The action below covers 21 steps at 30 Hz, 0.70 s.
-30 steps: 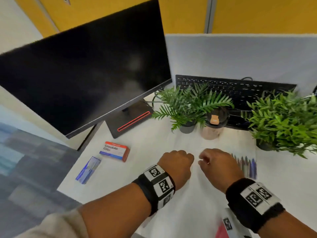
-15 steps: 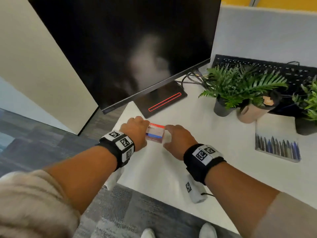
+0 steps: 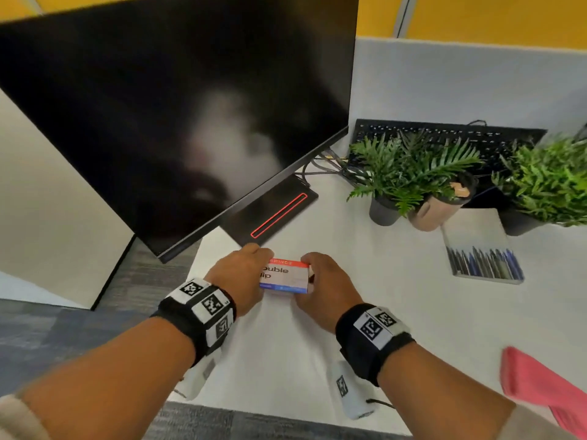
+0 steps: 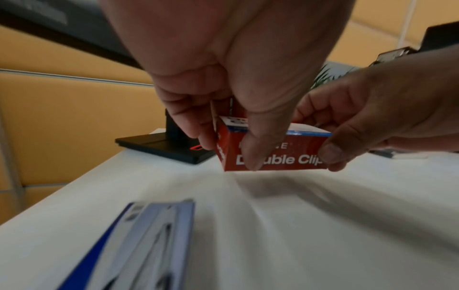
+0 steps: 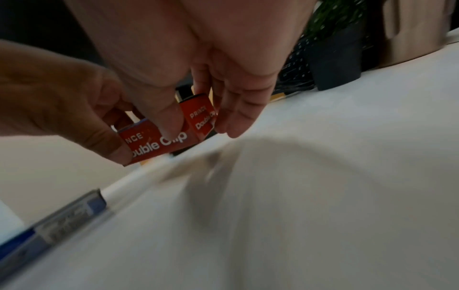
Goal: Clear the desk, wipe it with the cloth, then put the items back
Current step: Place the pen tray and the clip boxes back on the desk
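At the desk's [image 3: 397,312] near left edge, the left hand [image 3: 241,277] and right hand [image 3: 327,287] have come over from the pen tray [image 3: 482,262] and now pinch the clip box [image 3: 284,277] by its two ends. It hangs just clear of the desktop between the curled fingers, so clearing looks under way. Farther back, the plants [image 3: 409,169] and keyboard [image 3: 444,138] remain.

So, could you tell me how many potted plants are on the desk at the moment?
2. One potted plant stands right of the monitor base, in front of the keyboard; the other potted plant stands at the desk's far right edge of view. More may sit out of frame.
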Available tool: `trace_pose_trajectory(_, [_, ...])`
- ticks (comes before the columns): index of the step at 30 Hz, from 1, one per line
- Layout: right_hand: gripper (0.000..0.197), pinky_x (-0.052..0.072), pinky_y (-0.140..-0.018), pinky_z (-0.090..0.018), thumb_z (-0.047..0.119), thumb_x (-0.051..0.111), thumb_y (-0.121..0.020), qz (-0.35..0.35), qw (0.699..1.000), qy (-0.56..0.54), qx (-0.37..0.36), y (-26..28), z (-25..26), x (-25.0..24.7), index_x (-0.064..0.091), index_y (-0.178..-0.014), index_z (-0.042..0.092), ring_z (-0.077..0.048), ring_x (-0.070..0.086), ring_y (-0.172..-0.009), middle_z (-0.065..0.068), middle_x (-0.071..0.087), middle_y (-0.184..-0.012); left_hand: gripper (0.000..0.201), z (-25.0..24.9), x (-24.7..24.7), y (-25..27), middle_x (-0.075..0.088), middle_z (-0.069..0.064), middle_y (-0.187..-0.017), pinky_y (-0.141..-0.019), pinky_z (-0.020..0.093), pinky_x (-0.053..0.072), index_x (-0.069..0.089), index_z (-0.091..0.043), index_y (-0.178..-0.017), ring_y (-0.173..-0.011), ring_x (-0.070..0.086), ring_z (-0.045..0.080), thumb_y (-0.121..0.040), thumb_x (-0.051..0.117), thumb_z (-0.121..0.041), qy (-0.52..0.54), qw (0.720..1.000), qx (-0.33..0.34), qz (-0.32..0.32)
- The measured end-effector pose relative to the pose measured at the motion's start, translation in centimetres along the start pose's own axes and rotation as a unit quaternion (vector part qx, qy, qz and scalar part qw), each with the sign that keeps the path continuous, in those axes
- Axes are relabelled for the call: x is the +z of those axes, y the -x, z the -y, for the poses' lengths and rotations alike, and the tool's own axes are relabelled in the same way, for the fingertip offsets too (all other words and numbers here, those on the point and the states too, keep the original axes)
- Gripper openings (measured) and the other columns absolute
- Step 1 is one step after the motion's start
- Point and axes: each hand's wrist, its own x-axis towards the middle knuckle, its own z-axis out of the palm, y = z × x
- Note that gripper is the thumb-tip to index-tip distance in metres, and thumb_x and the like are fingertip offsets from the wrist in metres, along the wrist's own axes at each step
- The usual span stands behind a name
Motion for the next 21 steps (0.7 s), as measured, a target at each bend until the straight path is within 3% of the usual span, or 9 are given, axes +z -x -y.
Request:
trace_pose_trajectory(6, [0.069,0.047,-0.094,-0.020,0.027,0.071,-0.082,-0.021,0.999,0.029,-0.018,2.7,-2.5,-7.0,0.037,-0.142,0.025,-0.012,0.057,-0.109,0.003,0.051,-0.133,0.059,-5.9,-2.4,-0.5,0.052,-0.005,-0.122,-0.091,0.026,0.055,0.044,-0.025,-0.133,-0.107,0.060,0.012,-0.081,0.072,-0.032,0.083,0.995,0.053,-0.017])
trace_pose_trajectory(11, [0.068,0.039,-0.087,-0.012,0.025,0.074,-0.079,-0.044,0.998,0.047,-0.011,3.1,-6.8,-12.6,0.045,-0.140,0.021,-0.004,0.048,-0.095,0.001,0.054,-0.131,0.057,-12.1,-2.2,-3.2,0.047,-0.001,-0.118,-0.089,0.029,0.055,0.045,-0.027,-0.129,-0.101,0.061,0.016,-0.078,0.071,-0.026,0.130,0.990,0.052,-0.002])
trace_pose_trajectory(16, [0.067,0.045,-0.092,-0.020,0.021,0.076,-0.076,-0.048,0.997,0.053,0.015,2.1,-11.6,-16.8,0.049,-0.137,0.022,-0.014,0.058,-0.102,0.000,0.055,-0.132,0.055,-17.5,-0.8,-6.7,0.047,0.002,-0.118,-0.092,0.035,0.054,0.046,-0.023,-0.126,-0.104,0.061,0.022,-0.077,0.071,-0.024,0.148,0.988,0.036,0.013])
trace_pose_trajectory(21, [0.066,0.047,-0.089,-0.019,0.025,0.077,-0.074,-0.041,0.997,0.053,0.034,0.3,-16.4,-19.5,0.051,-0.135,0.024,-0.009,0.056,-0.099,0.000,0.058,-0.127,0.066,-21.6,1.1,-10.3,0.049,0.007,-0.123,-0.097,0.027,0.048,0.045,-0.019,-0.137,-0.108,0.059,0.022,-0.076,0.071,-0.021,0.180,0.983,0.014,0.010])
